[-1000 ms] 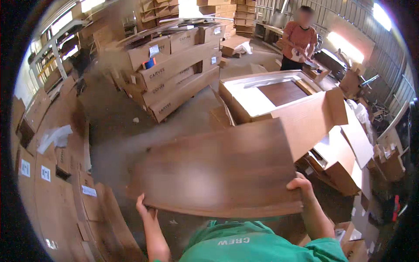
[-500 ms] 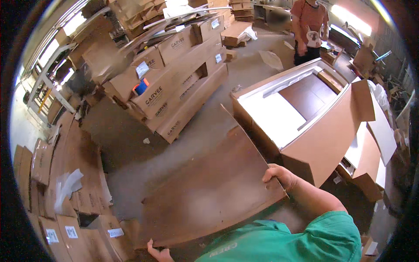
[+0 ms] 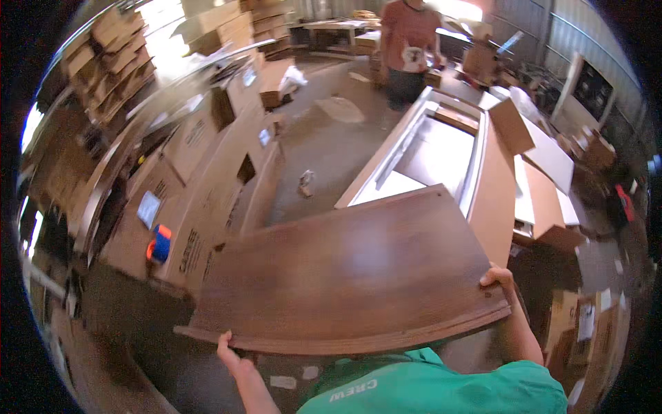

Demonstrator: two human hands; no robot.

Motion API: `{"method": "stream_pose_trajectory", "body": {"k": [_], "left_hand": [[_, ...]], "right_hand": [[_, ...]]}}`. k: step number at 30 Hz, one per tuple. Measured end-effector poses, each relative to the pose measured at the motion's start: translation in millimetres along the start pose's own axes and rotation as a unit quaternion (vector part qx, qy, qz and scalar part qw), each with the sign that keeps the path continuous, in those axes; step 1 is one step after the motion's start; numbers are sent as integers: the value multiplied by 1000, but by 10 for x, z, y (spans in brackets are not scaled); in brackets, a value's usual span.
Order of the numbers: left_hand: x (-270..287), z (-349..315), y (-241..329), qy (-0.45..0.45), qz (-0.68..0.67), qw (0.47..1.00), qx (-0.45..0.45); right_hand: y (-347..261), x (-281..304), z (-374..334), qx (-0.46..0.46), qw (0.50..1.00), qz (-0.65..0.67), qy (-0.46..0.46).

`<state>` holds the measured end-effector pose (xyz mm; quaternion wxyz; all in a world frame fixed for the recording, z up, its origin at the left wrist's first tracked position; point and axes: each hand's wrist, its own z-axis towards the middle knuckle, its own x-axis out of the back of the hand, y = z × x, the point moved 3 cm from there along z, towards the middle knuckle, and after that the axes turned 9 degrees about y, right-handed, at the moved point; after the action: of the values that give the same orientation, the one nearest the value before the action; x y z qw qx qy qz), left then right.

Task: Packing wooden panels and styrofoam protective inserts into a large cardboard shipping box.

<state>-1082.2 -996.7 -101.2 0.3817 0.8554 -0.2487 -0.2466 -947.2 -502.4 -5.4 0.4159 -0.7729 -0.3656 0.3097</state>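
- So the thing in hand is a big dark brown, wood-look rectangular panel (image 3: 345, 269) with a moulded lip (image 3: 386, 343) along its long near edge. It's held up on the wearer's side of the long brown cardboard box with white lining (image 3: 495, 200), hiding that box's near end. Can't tell if they touch.
- Both hands are on it. Left hand (image 3: 234, 355) has the lipped edge near the end farther from the box, and the right hand (image 3: 498, 277) grips the short end, thumb on top. Whatever the fingers do underneath is hidden, so no idea how deep the grip goes.
- Weight: my guess is middling to heavy, awkward more than brutal. That's a lot of board for two bare hands.
- Stiffness: looks rigid to me. I'd put the curve in its edges down to the fisheye.
- Surface: there's a soft sheen, so I'd expect it a bit slick on the flat face. Edges are the better bet.
- Fragile bits: corners and that lip look like they'd chip, imo. Watch the far corner, which overlaps the box in view.
- Where I'd hold it: the two short ends, around the middle, palms under. The left hand looks a bit close to the wearer for good balance.
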Motion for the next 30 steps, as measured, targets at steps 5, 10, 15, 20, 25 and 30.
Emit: {"method": "stream_pose_trajectory", "body": {"k": [5, 10, 15, 20, 25, 30], "left_hand": [[-1747, 396, 108, -163, 67, 984, 6], [-3071, 1256, -131, -263, 114, 957, 37], [-4231, 1439, -2, -308, 205, 928, 49], [-5361, 1666, -164, -384, 197, 888, 158], [-6437, 1579, -386, -474, 224, 843, 123], [-7579, 1632, -763, -540, 281, 747, 267]], "right_hand": [[675, 553, 93, 75, 975, 97, 187], [1029, 599, 432, 93, 932, 286, 200], [116, -910, 895, 145, 837, 438, 294], [31, -1130, 1058, 133, 862, 285, 399], [-462, -1914, 1550, 162, 782, 396, 454], [-472, -2463, 1771, 218, 739, 362, 525]]}}
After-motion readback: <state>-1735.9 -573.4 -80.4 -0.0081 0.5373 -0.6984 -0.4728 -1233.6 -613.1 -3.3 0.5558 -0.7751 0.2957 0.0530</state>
